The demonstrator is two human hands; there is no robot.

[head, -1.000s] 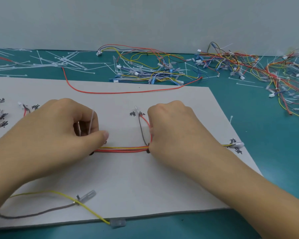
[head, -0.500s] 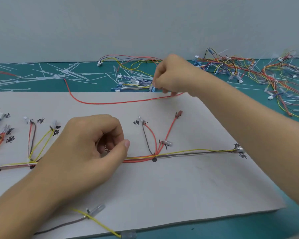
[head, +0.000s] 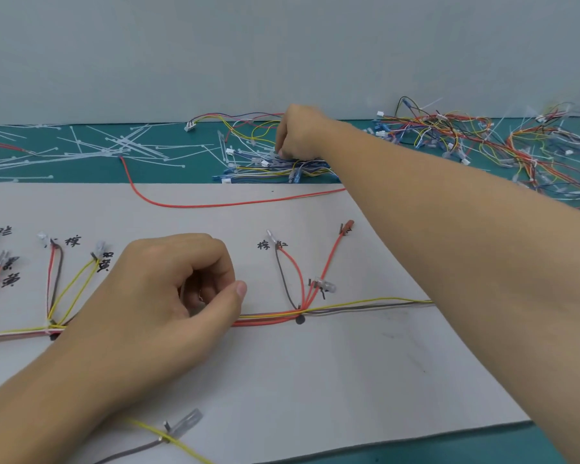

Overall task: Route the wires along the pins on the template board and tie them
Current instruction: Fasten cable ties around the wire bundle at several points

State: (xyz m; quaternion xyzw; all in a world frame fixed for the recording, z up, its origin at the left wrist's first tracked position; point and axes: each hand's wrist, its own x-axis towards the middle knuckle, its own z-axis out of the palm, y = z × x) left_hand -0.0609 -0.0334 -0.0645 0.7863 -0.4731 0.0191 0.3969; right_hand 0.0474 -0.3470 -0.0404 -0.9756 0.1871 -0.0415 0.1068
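Right hand (head: 298, 135) down into wire pile (head: 265, 169), grip unclear, left fingers (head: 211, 262) curled on bundle (head: 268, 320)

1. My left hand (head: 168, 296) lies curled on the routed wires (head: 268, 320) mid-board; its grip is hidden.
2. My right hand (head: 298, 135) reaches past the template board (head: 315, 380), fingertips in the loose wires (head: 265, 167) at the counter's (head: 449, 447) far edge.
3. Cable ties (head: 114, 145) lie scattered toward the far-left corner.

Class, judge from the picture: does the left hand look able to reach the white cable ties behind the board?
Probably yes: only flat board and a red wire lie between the left hand and the cable ties, though it must first release the wire bundle.
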